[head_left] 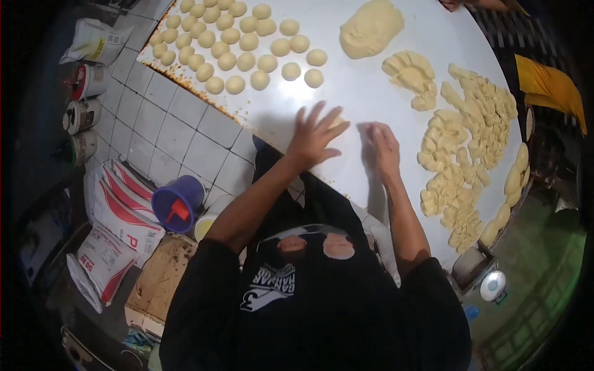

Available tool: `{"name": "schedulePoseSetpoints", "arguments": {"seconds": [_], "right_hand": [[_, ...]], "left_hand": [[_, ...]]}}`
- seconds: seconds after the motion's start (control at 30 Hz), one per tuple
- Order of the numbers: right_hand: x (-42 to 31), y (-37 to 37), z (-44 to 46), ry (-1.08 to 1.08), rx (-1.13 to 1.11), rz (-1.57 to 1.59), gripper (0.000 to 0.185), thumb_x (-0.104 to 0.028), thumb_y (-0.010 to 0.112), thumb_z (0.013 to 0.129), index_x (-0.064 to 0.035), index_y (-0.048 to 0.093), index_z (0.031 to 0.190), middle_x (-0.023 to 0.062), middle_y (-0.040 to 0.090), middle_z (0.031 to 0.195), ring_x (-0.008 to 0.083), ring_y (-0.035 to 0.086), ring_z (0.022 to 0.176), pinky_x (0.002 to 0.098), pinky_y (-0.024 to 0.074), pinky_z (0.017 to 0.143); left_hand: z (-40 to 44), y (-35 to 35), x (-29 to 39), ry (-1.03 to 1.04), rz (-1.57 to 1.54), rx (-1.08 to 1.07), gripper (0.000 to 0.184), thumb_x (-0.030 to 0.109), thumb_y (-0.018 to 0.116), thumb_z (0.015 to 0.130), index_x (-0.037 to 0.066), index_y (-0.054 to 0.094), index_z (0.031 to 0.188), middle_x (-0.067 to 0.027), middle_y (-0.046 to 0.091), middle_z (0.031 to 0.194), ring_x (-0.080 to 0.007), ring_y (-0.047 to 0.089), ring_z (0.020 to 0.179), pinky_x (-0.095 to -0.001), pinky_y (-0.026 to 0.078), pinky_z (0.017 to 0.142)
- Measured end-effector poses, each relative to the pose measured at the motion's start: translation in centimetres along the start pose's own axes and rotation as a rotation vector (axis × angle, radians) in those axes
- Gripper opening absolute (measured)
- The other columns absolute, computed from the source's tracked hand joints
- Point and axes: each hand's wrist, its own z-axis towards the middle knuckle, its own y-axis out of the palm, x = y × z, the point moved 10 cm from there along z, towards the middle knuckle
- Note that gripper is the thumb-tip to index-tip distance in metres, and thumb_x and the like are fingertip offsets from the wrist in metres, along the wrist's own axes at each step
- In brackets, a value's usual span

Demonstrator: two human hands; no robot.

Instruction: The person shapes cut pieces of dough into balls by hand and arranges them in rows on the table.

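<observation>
**Piece under left hand, right hand apart**

Left hand (315,141): palm down, fingers splayed over the piece (338,123), not clenched. Right hand (385,150): half bent, off to the right, not touching the piece; can't tell if it grips anything. Piece is on the table (354,83), mostly covered, long axis unreadable. Balls (260,80) ahead-left, lump (371,28) farthest.

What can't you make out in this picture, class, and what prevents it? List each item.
All in the head view:
Dough piece: full shape, covered by the left hand.
Right hand: palm side, turned out of sight.
Another person's hand: cut off by the top edge.
Red-and-white sack: fine print, too small to read.
</observation>
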Motion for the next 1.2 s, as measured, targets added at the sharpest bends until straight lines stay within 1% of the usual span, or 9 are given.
{"name": "schedulePoseSetpoints", "arguments": {"seconds": [0.07, 0.23, 0.47, 0.5, 0.57, 0.7, 0.87, 1.03, 1.2], "right_hand": [[-0.4, 4.5, 2.0, 0.038, -0.168, 0.449, 0.045, -0.037, 0.049, 0.117, -0.0001, 0.061, 0.14, 0.0119, 0.076, 0.12, 0.0224, 0.064, 0.126, 0.0347, 0.0451, 0.113], [-2.2, 14.5, 5.9, 0.036, -0.505, 0.159, 0.063, -0.049, 0.036, 0.118, 0.0009, 0.051, 0.153, 0.0147, 0.068, 0.147, 0.0277, 0.06, 0.138, 0.0373, 0.0425, 0.117], [5.6, 11.3, 1.1, 0.11, -0.445, 0.454, 0.057, -0.045, 0.043, 0.115, -0.0095, 0.048, 0.159, 0.0174, 0.062, 0.154, 0.0333, 0.056, 0.143, 0.04, 0.042, 0.118], [0.9, 13.1, 3.6, -0.374, -0.464, 0.008, 0.056, -0.039, 0.05, 0.113, -0.0087, 0.045, 0.16, 0.017, 0.063, 0.153, 0.0319, 0.058, 0.142, 0.0398, 0.0427, 0.119], [-2.2, 15.1, 0.9, -0.823, -0.475, -0.457, 0.057, -0.033, 0.056, 0.112, -0.0079, 0.043, 0.161, 0.0166, 0.063, 0.153, 0.0304, 0.06, 0.141, 0.0396, 0.0434, 0.119], [2.6, 11.5, -2.7, -0.103, -0.505, -0.168, 0.068, -0.013, 0.076, 0.098, -0.0066, 0.046, 0.159, 0.0115, 0.064, 0.154, 0.0277, 0.065, 0.138, 0.0396, 0.053, 0.113], [1.0, 4.8, -8.9, -0.428, -0.204, -0.62, 0.06, -0.01, 0.077, 0.095, -0.0138, 0.057, 0.151, 0.0188, 0.064, 0.142, 0.0416, 0.066, 0.126, 0.0462, 0.0549, 0.106], [-5.0, 14.2, -5.5, -0.367, -0.412, -0.8, 0.039, -0.01, 0.078, 0.094, -0.0032, 0.063, 0.129, 0.0204, 0.064, 0.121, 0.041, 0.07, 0.103, 0.0477, 0.0583, 0.088], [-11.1, 25.7, 0.1, -0.523, -0.329, -0.536, 0.046, -0.022, 0.084, 0.09, -0.0036, 0.065, 0.127, 0.0221, 0.061, 0.132, 0.0406, 0.068, 0.103, 0.047, 0.0564, 0.086]], "left_hand": [[-2.5, -0.9, -1.5, -0.174, 0.019, 0.046, 0.077, 0.034, 0.085, 0.087, 0.012, 0.058, 0.155, -0.0182, 0.043, 0.169, -0.0461, 0.04, 0.154, -0.0575, 0.032, 0.125], [-12.0, -6.6, -3.4, -0.505, 0.013, 0.12, 0.074, 0.014, 0.083, 0.089, 0.003, 0.053, 0.155, -0.0243, 0.054, 0.158, -0.045, 0.051, 0.146, -0.0548, 0.038, 0.122], [-19.2, -7.9, 0.2, -0.717, 0.051, 0.136, 0.061, 0.009, 0.075, 0.097, 0.001, 0.053, 0.154, -0.0253, 0.059, 0.151, -0.0439, 0.056, 0.141, -0.0488, 0.044, 0.119], [-18.8, -7.4, 0.3, -0.716, 0.037, 0.13, 0.059, 0.008, 0.074, 0.098, 0.002, 0.054, 0.154, -0.0245, 0.06, 0.15, -0.0427, 0.057, 0.14, -0.0481, 0.046, 0.116], [-17.8, -5.9, 0.3, -0.725, -0.03, 0.093, 0.058, 0.008, 0.074, 0.098, 0.003, 0.055, 0.153, -0.024, 0.06, 0.15, -0.0421, 0.058, 0.139, -0.0483, 0.047, 0.116], [-18.3, -7.2, 0.0, -0.709, -0.049, 0.145, 0.056, 0.007, 0.073, 0.098, 0.004, 0.056, 0.151, -0.0215, 0.062, 0.145, -0.0374, 0.063, 0.131, -0.0449, 0.052, 0.109], [-19.7, -8.7, -2.8, -0.749, -0.169, 0.224, 0.051, 0.008, 0.073, 0.099, 0.001, 0.058, 0.147, -0.0228, 0.062, 0.145, -0.0405, 0.062, 0.131, -0.045, 0.052, 0.109], [-15.8, -10.1, -6.8, -0.695, -0.312, 0.325, 0.045, 0.003, 0.07, 0.098, 0.0, 0.061, 0.141, -0.0218, 0.066, 0.134, -0.0358, 0.068, 0.118, -0.0421, 0.055, 0.102], [-14.3, -14.4, -11.2, -0.593, -0.116, 0.5, 0.043, 0.005, 0.068, 0.099, 0.0, 0.061, 0.141, -0.0205, 0.067, 0.131, -0.0382, 0.068, 0.117, -0.0442, 0.055, 0.101]]}}
